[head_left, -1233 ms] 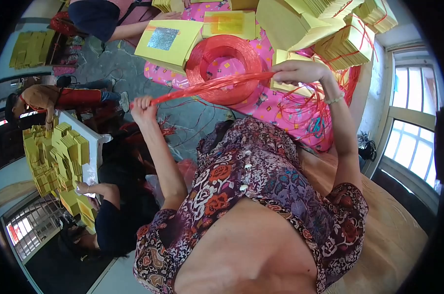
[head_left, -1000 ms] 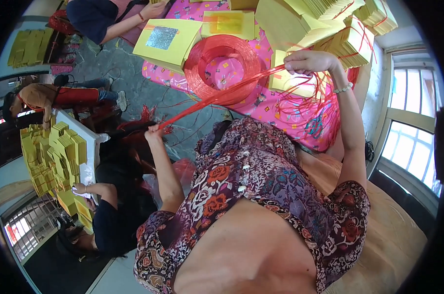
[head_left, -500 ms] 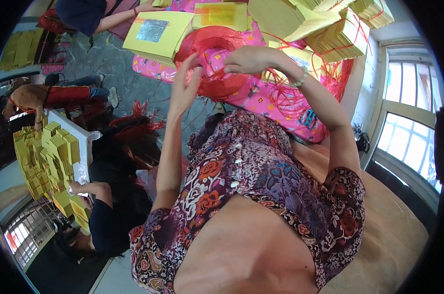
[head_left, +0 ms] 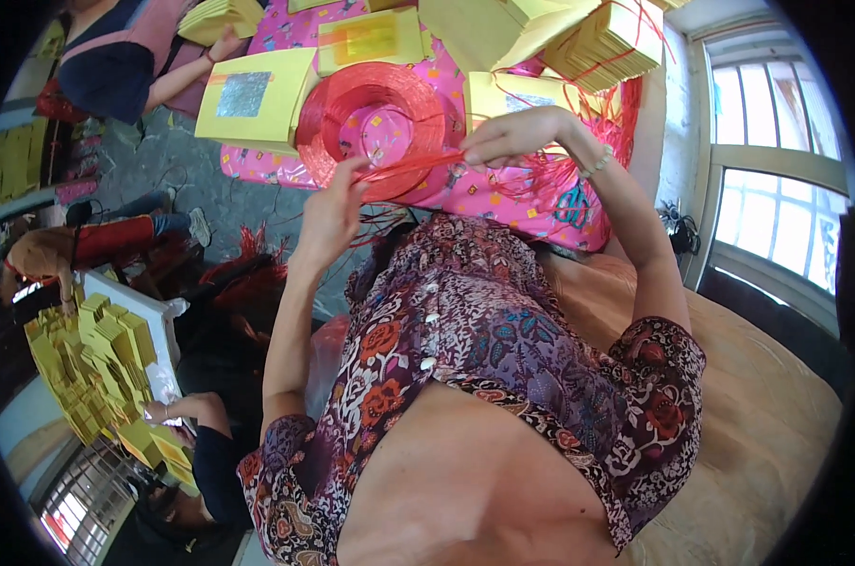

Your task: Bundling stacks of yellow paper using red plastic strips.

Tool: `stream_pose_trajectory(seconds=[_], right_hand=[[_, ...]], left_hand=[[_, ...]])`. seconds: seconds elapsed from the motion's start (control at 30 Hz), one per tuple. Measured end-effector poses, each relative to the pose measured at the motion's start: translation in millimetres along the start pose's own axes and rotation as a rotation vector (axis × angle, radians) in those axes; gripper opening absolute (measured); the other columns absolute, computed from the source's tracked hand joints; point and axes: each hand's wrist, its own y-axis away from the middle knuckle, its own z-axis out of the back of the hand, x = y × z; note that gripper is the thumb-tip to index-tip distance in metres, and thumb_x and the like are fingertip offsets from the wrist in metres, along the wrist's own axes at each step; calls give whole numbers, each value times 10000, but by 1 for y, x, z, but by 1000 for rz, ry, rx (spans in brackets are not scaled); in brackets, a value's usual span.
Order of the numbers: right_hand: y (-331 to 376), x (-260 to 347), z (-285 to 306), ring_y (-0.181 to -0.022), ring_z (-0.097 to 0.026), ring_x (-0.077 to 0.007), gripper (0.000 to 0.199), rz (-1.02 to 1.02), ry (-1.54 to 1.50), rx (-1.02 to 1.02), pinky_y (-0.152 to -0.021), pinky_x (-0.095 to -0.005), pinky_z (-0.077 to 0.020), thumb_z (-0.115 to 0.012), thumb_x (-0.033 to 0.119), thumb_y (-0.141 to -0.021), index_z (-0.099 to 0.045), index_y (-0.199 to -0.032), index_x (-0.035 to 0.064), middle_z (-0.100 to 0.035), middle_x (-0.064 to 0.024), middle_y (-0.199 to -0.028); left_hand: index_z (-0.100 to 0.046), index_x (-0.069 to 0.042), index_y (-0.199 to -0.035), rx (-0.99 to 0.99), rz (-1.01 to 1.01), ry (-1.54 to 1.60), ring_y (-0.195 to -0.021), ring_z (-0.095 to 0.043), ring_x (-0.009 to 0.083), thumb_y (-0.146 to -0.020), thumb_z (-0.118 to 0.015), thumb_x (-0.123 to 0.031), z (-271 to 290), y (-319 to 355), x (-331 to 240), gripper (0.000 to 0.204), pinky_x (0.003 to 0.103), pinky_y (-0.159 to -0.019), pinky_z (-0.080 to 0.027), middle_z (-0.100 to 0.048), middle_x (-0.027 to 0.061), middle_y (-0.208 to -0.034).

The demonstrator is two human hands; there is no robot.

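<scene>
Left hand (head_left: 331, 219) and right hand (head_left: 514, 137) have drawn farther apart, upper centre.
Both pinch red strands (head_left: 413, 169) across the red coil (head_left: 376, 83).

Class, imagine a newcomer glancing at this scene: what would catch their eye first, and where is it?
Probably the big red coil, lying on the pink patterned table cover at the top centre. Just below its middle, red strands run from the right hand toward the left hand. Next might come the bright yellow stack bound with red ties at the upper right.
</scene>
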Motion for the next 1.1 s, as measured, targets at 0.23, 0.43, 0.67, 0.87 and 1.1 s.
stream_pose_trajectory(seconds=[0.23,0.43,0.67,0.87,1.1], right_hand=[[66,-61,3,-533,-319,-27,324,-99,-151,-192,-460,-201,-300,-428,355,-988,-529,-854,78,-335,85,-613],[73,-71,5,-505,-335,-32,313,-126,-141,-179,-444,-197,-316,-430,335,-991,-517,-845,72,-344,76,-592],[90,-62,23,-479,-292,-29,330,-115,-94,-201,-425,-201,-272,-433,368,-987,-511,-847,80,-293,94,-566],[93,-43,30,-506,-302,-34,349,-134,-36,-200,-448,-200,-276,-433,366,-986,-501,-797,81,-303,76,-574],[64,-6,25,-532,-330,-47,296,-94,199,-320,-463,-212,-295,-415,337,-969,-506,-784,124,-348,72,-616]], left_hand=[[-561,-73,-1045,-196,195,-173,-687,-581,433,-944,-467,-128,1,32,61,148,463,-560,-417,-581,243,-736],[-562,-66,-1030,-361,370,-225,-676,-584,432,-964,-434,-169,-7,76,117,176,481,-548,-414,-590,236,-733],[-564,-45,-1010,-467,440,-359,-689,-591,437,-966,-434,-205,-25,113,171,211,494,-554,-426,-602,232,-745],[-564,-47,-995,-417,584,-415,-716,-600,439,-956,-446,-213,-28,152,198,207,496,-577,-442,-615,234,-769],[-561,-64,-1047,15,718,-472,-791,-612,430,-936,-458,-328,-32,141,208,305,516,-706,-463,-636,226,-837]])
